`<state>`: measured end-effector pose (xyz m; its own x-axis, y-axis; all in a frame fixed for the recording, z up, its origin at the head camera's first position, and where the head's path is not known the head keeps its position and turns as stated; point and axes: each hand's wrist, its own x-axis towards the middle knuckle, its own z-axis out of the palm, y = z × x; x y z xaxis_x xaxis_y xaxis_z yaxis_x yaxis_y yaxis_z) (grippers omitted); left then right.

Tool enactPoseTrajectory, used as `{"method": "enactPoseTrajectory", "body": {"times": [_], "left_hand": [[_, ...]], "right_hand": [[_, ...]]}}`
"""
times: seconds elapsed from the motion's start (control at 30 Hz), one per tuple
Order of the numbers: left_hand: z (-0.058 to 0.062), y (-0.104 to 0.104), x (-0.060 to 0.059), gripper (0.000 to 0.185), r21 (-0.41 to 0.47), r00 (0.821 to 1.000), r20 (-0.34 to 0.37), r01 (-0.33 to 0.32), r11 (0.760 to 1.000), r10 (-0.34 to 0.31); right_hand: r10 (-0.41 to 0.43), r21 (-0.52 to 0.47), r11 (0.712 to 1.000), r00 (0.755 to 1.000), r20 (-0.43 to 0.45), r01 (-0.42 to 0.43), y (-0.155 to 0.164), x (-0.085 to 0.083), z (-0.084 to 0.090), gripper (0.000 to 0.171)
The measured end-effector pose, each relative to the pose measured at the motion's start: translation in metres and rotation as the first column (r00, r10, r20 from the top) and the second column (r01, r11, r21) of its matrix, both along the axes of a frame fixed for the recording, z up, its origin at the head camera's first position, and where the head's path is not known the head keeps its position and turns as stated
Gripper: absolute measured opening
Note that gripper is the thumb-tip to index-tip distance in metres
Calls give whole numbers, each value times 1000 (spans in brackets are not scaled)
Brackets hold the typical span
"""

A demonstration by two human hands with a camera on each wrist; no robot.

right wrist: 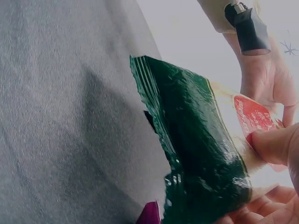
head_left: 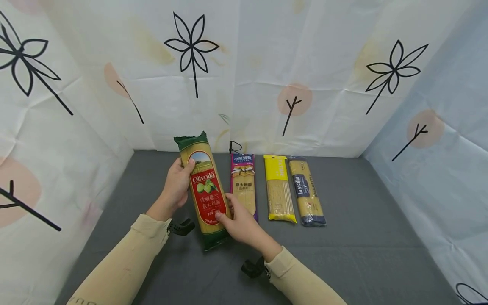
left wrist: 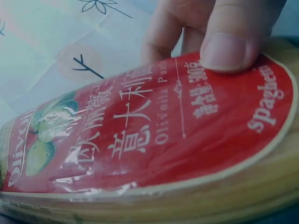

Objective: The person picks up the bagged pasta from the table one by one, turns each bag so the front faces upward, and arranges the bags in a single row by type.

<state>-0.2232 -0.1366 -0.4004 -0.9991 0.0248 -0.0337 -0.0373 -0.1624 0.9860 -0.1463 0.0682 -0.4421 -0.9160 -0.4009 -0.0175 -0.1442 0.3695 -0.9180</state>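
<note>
While three other pasta packets lie flat in a row on the grey table (head_left: 362, 254), the Olivoila spaghetti packet (head_left: 203, 186) is lifted off the surface and tilted, its green top end toward the back wall. The left hand (head_left: 176, 186) curls round its upper left edge, thumb on the front. The right hand (head_left: 238, 222) pinches the lower right side, thumb pressed on the red label and fingers wrapped behind. Gripping at opposite ends seems meant to keep the long, thin packet from sagging or twisting. In the right wrist view the crimped green bottom end hangs clear above the grey cloth.

Just right of the held packet lies the purple-edged pasta packet (head_left: 243, 184), partly covered by the right hand. Next come the yellow pasta packet (head_left: 280, 188) and, touching or nearly touching it, the la sicilia pasta packet (head_left: 306, 190). A floral backdrop (head_left: 244, 72) walls in the table on three sides. The purple-edged packet sits closest to the right hand's knuckles and is the likeliest to be nudged.
</note>
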Motion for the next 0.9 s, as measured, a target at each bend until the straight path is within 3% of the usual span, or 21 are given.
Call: {"method": "enactPoseTrajectory", "body": {"times": [0.33,0.57,0.67,0.9], "left_hand": [[-2,1,-2,56,-205,997,-59,36,978,-49],[-18,1,0,58,-275,995,30,100,956,-95],[-27,1,1,62,-337,988,80,154,929,-135],[-46,-7,2,64,-466,945,221,320,825,-242]], "right_hand": [[-164,-76,983,986,16,164,-7,-1,-6,50],[-215,-130,968,976,16,215,-16,-5,-10,50],[-214,-160,963,976,34,217,-20,-8,-11,48],[-206,-182,956,967,150,232,-33,-13,-15,43]]}}
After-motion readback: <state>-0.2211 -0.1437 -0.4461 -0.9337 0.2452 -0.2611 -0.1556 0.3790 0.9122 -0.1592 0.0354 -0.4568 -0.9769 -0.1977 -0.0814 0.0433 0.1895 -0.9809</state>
